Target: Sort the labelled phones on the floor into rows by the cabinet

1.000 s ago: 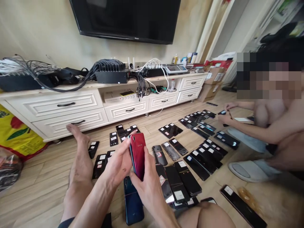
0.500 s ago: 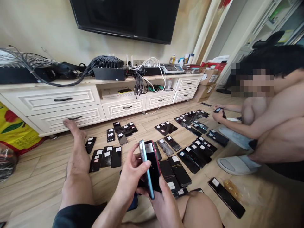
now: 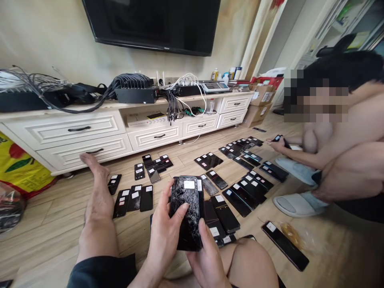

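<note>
Both my hands hold up a black smartphone (image 3: 186, 214) with a shattered screen and a white label near its top edge. My left hand (image 3: 163, 236) grips its left side, with the thumb across the glass. My right hand (image 3: 207, 258) supports the lower right corner. Below them, rows of black phones (image 3: 243, 196) with white labels lie on the wooden floor. The phones under my hands are hidden. To the right, a co-worker's hand (image 3: 278, 144) holds a small dark phone (image 3: 280, 139).
My bare leg and foot (image 3: 97, 204) stretch towards a white TV cabinet (image 3: 153, 136), which carries black charging hubs (image 3: 136, 95) and bundled cables. Cardboard boxes (image 3: 258, 110) stand at its right end. A yellow bag (image 3: 18, 164) lies at the left.
The phone in my hands has turned from its red back, through edge-on, to its cracked screen facing me. My hands have moved closer to my body, and the co-worker's hand now holds a phone.
</note>
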A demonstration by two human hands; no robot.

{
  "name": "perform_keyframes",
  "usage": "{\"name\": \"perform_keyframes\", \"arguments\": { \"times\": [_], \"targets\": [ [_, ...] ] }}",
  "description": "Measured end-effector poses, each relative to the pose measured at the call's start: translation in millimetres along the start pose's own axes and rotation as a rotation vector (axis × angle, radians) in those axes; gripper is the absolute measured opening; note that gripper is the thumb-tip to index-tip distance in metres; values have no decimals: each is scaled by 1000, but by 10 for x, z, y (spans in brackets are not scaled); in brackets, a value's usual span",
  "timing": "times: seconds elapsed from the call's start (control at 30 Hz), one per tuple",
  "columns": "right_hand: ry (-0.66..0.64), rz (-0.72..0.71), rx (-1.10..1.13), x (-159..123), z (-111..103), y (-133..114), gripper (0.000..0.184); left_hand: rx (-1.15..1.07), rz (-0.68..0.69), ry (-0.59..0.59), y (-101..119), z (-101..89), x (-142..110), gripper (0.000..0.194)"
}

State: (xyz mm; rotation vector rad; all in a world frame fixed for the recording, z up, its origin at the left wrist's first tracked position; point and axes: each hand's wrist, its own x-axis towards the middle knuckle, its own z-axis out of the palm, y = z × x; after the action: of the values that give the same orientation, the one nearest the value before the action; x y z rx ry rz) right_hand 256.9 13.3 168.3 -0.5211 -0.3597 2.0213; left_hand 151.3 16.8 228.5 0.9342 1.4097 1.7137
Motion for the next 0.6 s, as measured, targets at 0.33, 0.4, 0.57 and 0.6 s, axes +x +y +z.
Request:
{"name": "perform_keyframes", "arguments": {
  "times": [0.33,0.4,0.57,0.6],
  "targets": [
    [-72,-65,-38,-23,58,-76,51,-117,6,3,38,36,-8,71],
    [-66,-69,-44,-26,56,-73,51,-119,-2,23,55,35,-20,72],
    [-43,-99,-47,-16,37,-60,54,-122,16,116,89,-12,-24,74],
    [-41,-104,-46,-12,31,-58,56,-121,22,132,88,-25,-18,74]
  ]
}}
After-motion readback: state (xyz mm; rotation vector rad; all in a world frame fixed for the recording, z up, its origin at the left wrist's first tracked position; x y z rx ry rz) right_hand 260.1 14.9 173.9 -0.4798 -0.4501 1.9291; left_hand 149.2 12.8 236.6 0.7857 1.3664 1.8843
